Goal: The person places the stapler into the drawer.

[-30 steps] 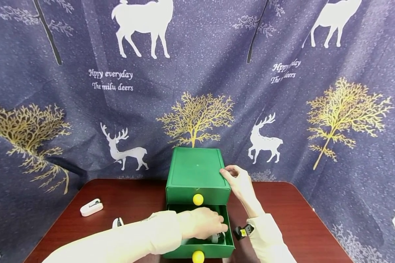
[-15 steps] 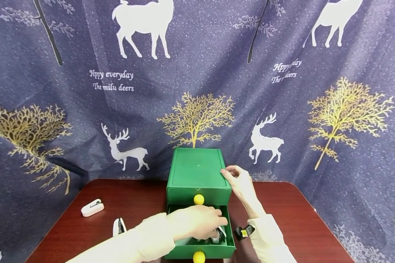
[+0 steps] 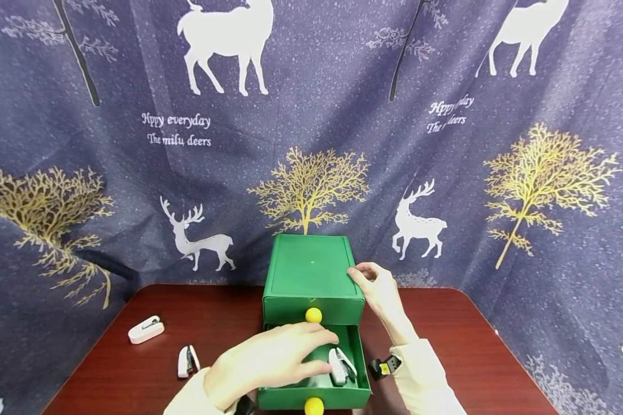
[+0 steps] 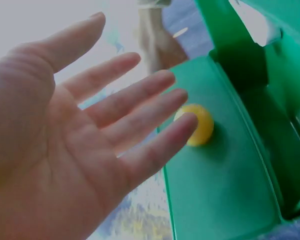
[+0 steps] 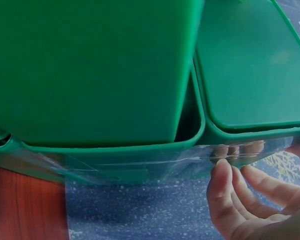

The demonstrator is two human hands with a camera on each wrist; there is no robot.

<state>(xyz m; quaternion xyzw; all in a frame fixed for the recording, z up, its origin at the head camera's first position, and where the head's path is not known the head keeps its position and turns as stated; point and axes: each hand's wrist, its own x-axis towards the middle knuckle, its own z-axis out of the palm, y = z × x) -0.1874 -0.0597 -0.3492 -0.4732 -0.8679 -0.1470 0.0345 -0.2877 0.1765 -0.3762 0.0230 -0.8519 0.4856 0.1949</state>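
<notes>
My left hand (image 3: 272,363) hovers over the left part of the pulled-out lower drawer (image 3: 285,397), fingers spread and holding nothing. In the left wrist view its palm shows in front of the drawer's yellow knob (image 4: 197,125). A white and dark stapler (image 3: 338,367) lies in the drawer's right part, apart from the hand. My right hand (image 3: 381,291) touches the right side of the green drawer cabinet (image 3: 311,265) near its top edge. The right wrist view shows loosely bent fingers (image 5: 222,185) against that side, not wrapped round it.
On the table (image 3: 228,314) to the left lie a white stapler (image 3: 187,362) and, farther out, another white stapler (image 3: 146,330). The cabinet's upper drawer (image 3: 285,310) is pushed in. A patterned cloth (image 3: 311,115) hangs behind the table.
My left hand has drawn back leftward from the drawer's right part and its fingers have spread, leaving the stapler lying there uncovered. The right hand stays at the cabinet's side.
</notes>
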